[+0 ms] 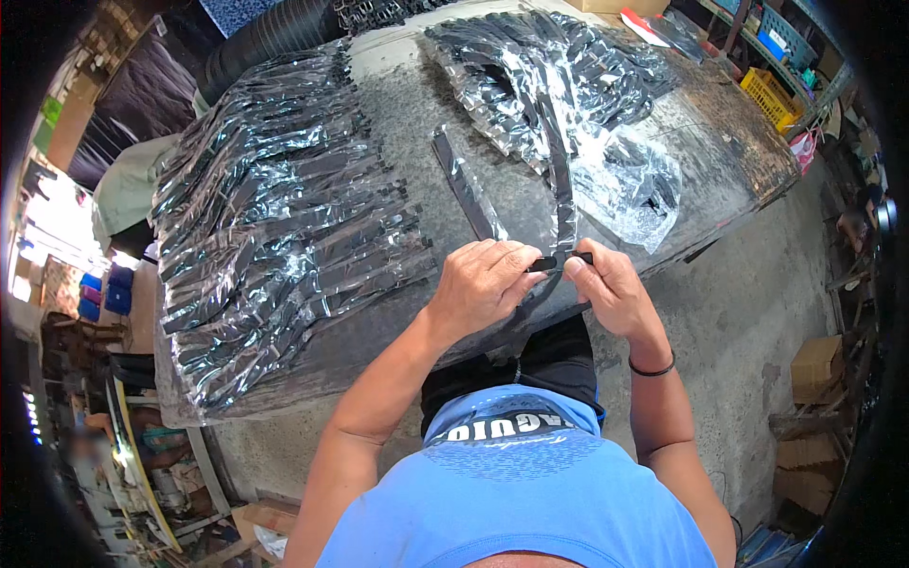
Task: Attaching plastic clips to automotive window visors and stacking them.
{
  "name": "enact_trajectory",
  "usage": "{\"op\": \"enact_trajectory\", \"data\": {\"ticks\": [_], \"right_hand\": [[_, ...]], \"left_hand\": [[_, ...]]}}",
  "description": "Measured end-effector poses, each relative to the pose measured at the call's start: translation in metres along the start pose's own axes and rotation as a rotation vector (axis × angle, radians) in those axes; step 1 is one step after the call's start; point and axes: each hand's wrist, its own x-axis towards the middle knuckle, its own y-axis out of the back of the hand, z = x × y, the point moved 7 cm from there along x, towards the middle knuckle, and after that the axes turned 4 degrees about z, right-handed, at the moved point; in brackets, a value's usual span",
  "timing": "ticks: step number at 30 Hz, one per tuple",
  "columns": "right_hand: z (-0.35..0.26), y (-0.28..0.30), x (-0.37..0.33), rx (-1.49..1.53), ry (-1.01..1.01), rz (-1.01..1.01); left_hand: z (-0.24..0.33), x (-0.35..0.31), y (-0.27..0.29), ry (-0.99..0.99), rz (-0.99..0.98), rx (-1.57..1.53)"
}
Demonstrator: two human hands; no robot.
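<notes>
At the table's near edge, my left hand (481,282) and my right hand (611,284) face each other a short way apart. Both have thumb and fingers pinched on the near end of a black strap (563,204), perhaps a belt. A short dark crosspiece (543,265) shows between my fingers; its exact form is too small to tell. Clear plastic seems to cover the strap where it runs away from me toward a heap of plastic-sleeved black straps (511,85). Left of it, a single sleeved strap (466,185) lies slanting on the table.
Overlapping rows of sleeved straps (294,218) cover the left of the worn table (398,104). Crumpled clear plastic (630,189) lies right of my strap. A black ribbed roll (270,43) stands at the far left. Beyond the right side are a yellow crate (770,99) and cardboard boxes (816,369).
</notes>
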Motion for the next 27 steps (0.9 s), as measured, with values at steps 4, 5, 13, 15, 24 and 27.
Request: {"op": "enact_trajectory", "data": {"ticks": [4, 5, 13, 15, 24, 27], "right_hand": [[0.008, 0.0, -0.001, 0.135, -0.073, 0.07], [0.008, 0.005, 0.0, 0.15, -0.04, 0.123], [-0.019, 0.032, 0.013, 0.013, 0.258, 0.279], [-0.028, 0.036, 0.017, 0.015, 0.279, 0.271], [-0.108, 0.064, 0.032, -0.284, 0.486, 0.294], [-0.126, 0.07, 0.032, -0.383, 0.539, 0.275]], "left_hand": [[0.0, 0.002, -0.001, 0.065, 0.01, -0.085], [0.003, 0.004, 0.002, 0.067, 0.015, -0.084], [-0.022, -0.015, -0.015, 0.709, -0.08, -0.973], [-0.028, -0.016, -0.02, 0.671, -0.11, -0.965], [-0.009, 0.028, -0.038, 0.544, -0.108, -0.983], [-0.002, 0.045, -0.035, 0.523, -0.119, -1.037]]}}
